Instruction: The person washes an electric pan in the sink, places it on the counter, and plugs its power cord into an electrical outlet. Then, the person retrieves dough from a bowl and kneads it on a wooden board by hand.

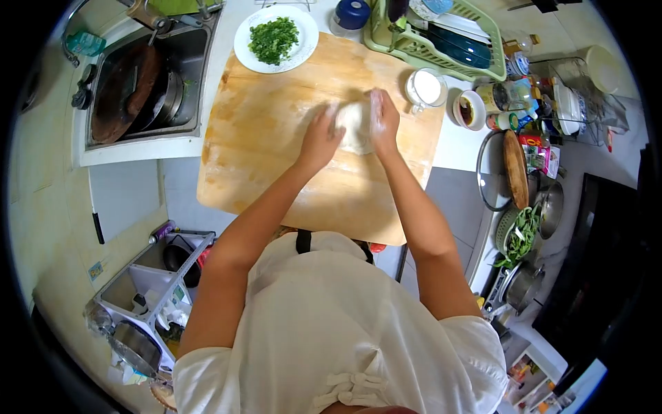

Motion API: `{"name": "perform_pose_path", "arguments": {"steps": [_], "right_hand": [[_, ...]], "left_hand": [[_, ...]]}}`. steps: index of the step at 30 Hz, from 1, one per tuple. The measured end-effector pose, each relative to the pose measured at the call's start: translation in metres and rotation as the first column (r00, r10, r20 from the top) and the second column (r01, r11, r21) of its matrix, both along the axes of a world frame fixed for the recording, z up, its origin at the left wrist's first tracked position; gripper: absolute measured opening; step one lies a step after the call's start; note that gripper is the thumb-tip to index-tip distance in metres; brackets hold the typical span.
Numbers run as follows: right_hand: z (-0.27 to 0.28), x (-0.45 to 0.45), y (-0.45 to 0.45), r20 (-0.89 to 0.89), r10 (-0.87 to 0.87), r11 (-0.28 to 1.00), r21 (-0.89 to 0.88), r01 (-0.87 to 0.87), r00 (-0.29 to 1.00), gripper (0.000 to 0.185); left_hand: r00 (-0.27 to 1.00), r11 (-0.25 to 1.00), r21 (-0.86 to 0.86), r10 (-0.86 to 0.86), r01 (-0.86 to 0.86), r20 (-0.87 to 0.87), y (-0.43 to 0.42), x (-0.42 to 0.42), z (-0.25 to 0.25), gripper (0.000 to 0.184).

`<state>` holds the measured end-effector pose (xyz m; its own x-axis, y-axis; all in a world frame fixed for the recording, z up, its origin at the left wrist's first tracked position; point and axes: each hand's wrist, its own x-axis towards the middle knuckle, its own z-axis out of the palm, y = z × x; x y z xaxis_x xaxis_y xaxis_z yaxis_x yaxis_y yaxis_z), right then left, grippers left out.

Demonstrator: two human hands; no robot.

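A pale lump of dough (354,129) lies on the wooden board (269,165), between my two hands. My left hand (322,138) is at the dough's left side, its floury fingers reaching to the edge, apart and not wrapped round anything. On the right side, my right hand (385,121) stands on edge with its floured palm facing the dough, fingers stretched out. Behind the hands, a white plate of chopped greens (274,40) rests at the board's back left. A glass cup of white powder (426,88) sits at the board's back right.
A sink (186,76) holding a brown wok is at the left. A green dish rack (441,58) and a blue-lidded jar (350,15) stand behind the board. To the right are a bowl of dark sauce (469,110), bottles, a glass lid and a basket of green beans (518,234).
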<state>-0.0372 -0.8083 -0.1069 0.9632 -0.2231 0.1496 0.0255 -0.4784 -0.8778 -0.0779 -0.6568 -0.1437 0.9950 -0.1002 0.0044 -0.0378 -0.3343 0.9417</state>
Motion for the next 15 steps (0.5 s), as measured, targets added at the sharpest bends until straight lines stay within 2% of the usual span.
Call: {"name": "perform_pose_path", "arguments": {"steps": [2, 4, 5, 9, 12, 15], "right_hand": [[0.020, -0.036, 0.004, -0.087, 0.001, 0.994, -0.113, -0.011, 0.996, 0.018], [0.003, -0.060, 0.010, 0.154, -0.001, 0.902, -0.426, 0.067, 0.988, 0.009], [-0.012, -0.066, 0.007, 0.219, 0.080, 0.851, -0.523, 0.047, 0.972, 0.008], [-0.047, -0.037, 0.005, 0.329, 0.097, 0.760, -0.634, 0.144, 0.939, 0.012], [-0.050, 0.005, 0.010, 0.188, 0.071, 0.722, -0.687, 0.079, 0.980, 0.012], [-0.044, 0.030, 0.017, 0.002, 0.024, 0.792, -0.611, -0.018, 1.000, 0.017]], "left_hand": [[0.977, 0.980, 0.036, -0.196, 0.194, 0.086, 0.003, -0.024, 0.014, 0.060], [0.972, 0.967, 0.143, -0.224, 0.211, 0.077, 0.005, -0.049, 0.009, 0.061], [0.970, 0.956, 0.197, -0.234, 0.216, 0.071, 0.004, -0.055, 0.006, 0.061], [0.976, 0.963, 0.261, -0.117, 0.067, 0.184, -0.003, -0.056, -0.011, 0.065], [0.995, 0.963, 0.270, -0.022, -0.005, 0.097, -0.012, -0.027, -0.009, 0.068], [0.995, 0.934, 0.357, -0.035, -0.001, 0.095, -0.016, 0.008, -0.008, 0.079]]}}
